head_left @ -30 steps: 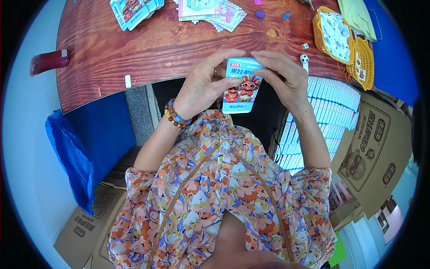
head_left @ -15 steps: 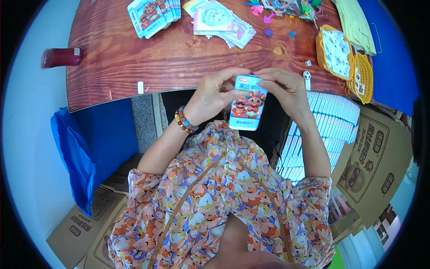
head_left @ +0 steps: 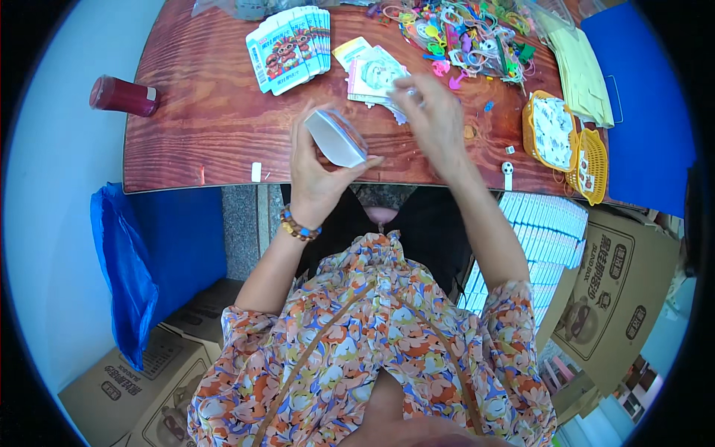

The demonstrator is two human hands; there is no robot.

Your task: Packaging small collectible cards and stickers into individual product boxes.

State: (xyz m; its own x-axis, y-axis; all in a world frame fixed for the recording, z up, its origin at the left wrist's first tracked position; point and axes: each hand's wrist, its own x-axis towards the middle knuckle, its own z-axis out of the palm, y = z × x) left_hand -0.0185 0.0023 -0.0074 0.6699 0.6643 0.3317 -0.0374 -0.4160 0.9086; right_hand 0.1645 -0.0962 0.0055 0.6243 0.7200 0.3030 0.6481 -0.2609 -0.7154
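Observation:
My left hand (head_left: 311,173) is wrapped round a small carton box (head_left: 337,140) above the table's front edge. The box is tilted, so its white end faces up toward me. Over the table to the right, my right hand (head_left: 441,132) has its fingers curved and apart, with no object visible in them. Its fingertips are beside a loose pile of printed cards (head_left: 369,78), and whether they touch it I cannot tell. Behind my left hand lies a fanned stack of flat blue-and-white cartons (head_left: 287,56) with cartoon figures.
Colourful small plastic trinkets (head_left: 477,41) are heaped at the back right. Yellow baskets (head_left: 602,165) with white packets stand near yellow sheets (head_left: 577,78). A dark red cylinder (head_left: 119,95) lies left. Below the table are rows of packed boxes (head_left: 547,227) and a brown cardboard carton (head_left: 611,276).
Both hands held the box upright before. Now the left hand alone has it, moved left and farther away and tilted; the right hand has let go and moved toward the cards. The view has shifted.

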